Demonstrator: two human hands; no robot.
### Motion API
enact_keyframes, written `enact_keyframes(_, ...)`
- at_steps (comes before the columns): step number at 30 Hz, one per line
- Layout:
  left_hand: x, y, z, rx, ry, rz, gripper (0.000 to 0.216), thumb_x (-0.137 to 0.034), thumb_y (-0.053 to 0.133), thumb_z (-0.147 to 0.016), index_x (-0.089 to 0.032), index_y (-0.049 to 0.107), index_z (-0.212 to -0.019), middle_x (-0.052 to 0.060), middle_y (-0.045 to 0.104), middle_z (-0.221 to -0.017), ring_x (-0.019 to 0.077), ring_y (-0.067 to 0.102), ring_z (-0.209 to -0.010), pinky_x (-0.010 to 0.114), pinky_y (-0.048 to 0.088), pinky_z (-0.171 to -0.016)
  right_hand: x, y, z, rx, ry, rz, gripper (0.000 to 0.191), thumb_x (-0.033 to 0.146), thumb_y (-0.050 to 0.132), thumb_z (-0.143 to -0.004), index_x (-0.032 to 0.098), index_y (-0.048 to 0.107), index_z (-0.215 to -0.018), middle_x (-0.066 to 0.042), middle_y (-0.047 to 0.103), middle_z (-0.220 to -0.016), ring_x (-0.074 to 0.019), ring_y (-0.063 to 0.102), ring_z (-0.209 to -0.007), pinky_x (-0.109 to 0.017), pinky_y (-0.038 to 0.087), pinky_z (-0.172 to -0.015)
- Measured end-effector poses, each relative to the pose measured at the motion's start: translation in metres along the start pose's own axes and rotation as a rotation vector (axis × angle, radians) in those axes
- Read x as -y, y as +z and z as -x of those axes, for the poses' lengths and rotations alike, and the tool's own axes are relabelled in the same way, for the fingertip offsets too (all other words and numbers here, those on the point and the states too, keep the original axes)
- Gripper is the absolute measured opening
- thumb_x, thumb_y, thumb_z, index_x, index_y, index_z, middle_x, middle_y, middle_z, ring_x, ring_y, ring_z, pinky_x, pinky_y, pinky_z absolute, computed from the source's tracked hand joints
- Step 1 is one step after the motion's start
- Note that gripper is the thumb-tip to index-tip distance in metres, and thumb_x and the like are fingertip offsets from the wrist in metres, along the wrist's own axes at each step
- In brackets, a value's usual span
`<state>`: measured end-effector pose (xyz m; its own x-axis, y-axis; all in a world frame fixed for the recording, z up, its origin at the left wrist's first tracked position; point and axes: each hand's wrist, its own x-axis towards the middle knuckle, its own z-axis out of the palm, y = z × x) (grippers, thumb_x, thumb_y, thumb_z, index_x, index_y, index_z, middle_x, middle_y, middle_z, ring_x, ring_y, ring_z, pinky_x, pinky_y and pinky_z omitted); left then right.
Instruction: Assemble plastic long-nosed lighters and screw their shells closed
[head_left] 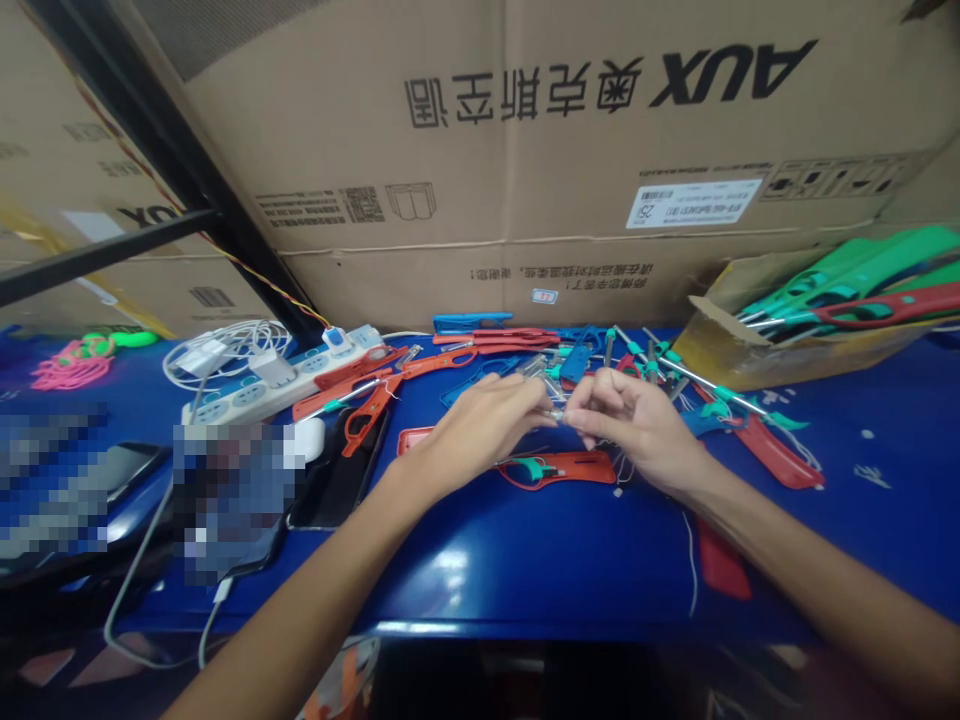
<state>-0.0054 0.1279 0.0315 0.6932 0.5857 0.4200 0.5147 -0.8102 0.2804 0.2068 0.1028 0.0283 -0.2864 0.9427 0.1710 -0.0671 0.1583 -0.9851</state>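
My left hand (480, 420) and my right hand (634, 420) meet over the middle of the blue table. Their fingertips are pinched together around a small shiny piece (555, 415), mostly covered by the fingers; its exact kind cannot be made out. Just below them lies a red lighter shell half (589, 466) with a green and black part inside. Behind the hands is a loose pile of red and blue lighter shells (495, 340), clear tubes and metal rods. A metal lighter rod (690, 378) with green fittings and thin wires rests beyond my right hand.
At right stands an open cardboard box (720, 350) of green and red lighters. A white power strip (281, 385) with cables is at left, near a black phone (337, 480) and other blurred phones. Large cardboard cartons (585, 150) wall off the back.
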Motion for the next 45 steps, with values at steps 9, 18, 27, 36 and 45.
enact_keyframes(9,-0.001,0.011,0.004,0.102,0.057,-0.049,0.021,-0.027,0.046,-0.106,-0.018,0.059,-0.092,0.002,0.069,-0.088,0.0159,0.065,-0.083,0.029,0.044,-0.075,0.003,0.012,0.006,0.021,-0.129,0.088,0.052,0.031,0.075,-0.087,0.022,0.028,-0.065,0.0,0.063,-0.078,-0.0101,0.057,-0.058,-0.028,0.05,-0.058)
enact_keyframes(18,0.011,0.018,0.003,-0.057,-0.012,0.011,0.019,-0.034,0.054,-0.103,-0.016,0.058,-0.099,0.006,0.072,-0.098,0.0183,0.069,-0.089,0.031,0.052,-0.079,0.011,-0.01,0.003,-0.197,-0.355,0.388,0.02,0.026,0.07,-0.091,0.023,0.054,-0.08,-0.001,0.066,-0.089,-0.0144,0.062,-0.078,-0.027,0.049,-0.064)
enact_keyframes(27,0.008,0.008,0.003,-0.092,0.02,0.049,0.017,-0.033,0.055,-0.103,-0.016,0.058,-0.104,0.007,0.073,-0.099,0.0193,0.071,-0.091,0.033,0.056,-0.08,0.005,-0.007,0.005,0.024,-0.452,0.714,0.009,0.028,0.06,-0.099,0.023,0.067,-0.097,-0.001,0.071,-0.096,-0.0159,0.064,-0.087,-0.031,0.048,-0.081)
enact_keyframes(36,0.007,0.005,0.002,-0.183,0.1,-0.023,0.02,-0.033,0.049,-0.105,-0.016,0.059,-0.101,0.007,0.073,-0.097,0.0176,0.069,-0.089,0.031,0.055,-0.079,-0.001,-0.001,0.002,0.092,0.173,0.039,0.027,0.048,0.066,-0.094,0.022,0.06,-0.087,0.004,0.055,-0.066,-0.0076,0.045,-0.049,-0.023,0.035,-0.046)
enact_keyframes(45,0.006,0.002,0.003,-0.203,0.084,-0.064,0.015,-0.028,0.051,-0.104,-0.017,0.06,-0.101,0.007,0.073,-0.097,0.0165,0.067,-0.086,0.03,0.054,-0.078,-0.004,0.006,0.002,0.081,0.334,-0.313,0.026,0.04,0.076,-0.087,0.019,0.063,-0.082,0.001,0.056,-0.079,-0.0059,0.046,-0.056,-0.019,0.033,-0.042)
